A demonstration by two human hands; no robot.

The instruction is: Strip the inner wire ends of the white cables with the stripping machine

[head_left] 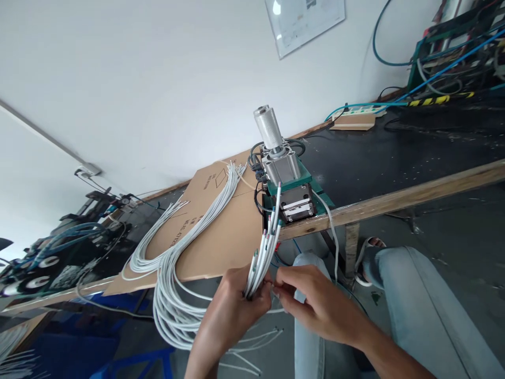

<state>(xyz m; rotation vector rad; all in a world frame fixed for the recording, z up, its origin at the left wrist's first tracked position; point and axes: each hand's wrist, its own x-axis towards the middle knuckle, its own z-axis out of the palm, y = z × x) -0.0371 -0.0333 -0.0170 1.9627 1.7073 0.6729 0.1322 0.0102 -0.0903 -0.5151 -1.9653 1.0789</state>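
A bundle of white cables (265,258) with small coloured tips stands upright out of my left hand (240,300), whose fingers are wrapped round it. Close against it on the right, my right hand (311,297) has its thumb and forefinger pinched together beside the bundle; what they hold is too small to make out. Long loops of the white cable (173,295) hang over the edge of a flat cardboard sheet (224,237). Just beyond the bundle is a small press (282,168) with a knurled silver cylinder on top and a dark metal block in front.
The black bench (379,158) has a wooden front edge. At its back are a power strip (359,110) and air hoses. Machines with hoses stand at the far left (59,258) and far right (461,52). Below the bench are my legs (422,305) and a blue stool frame (138,363).
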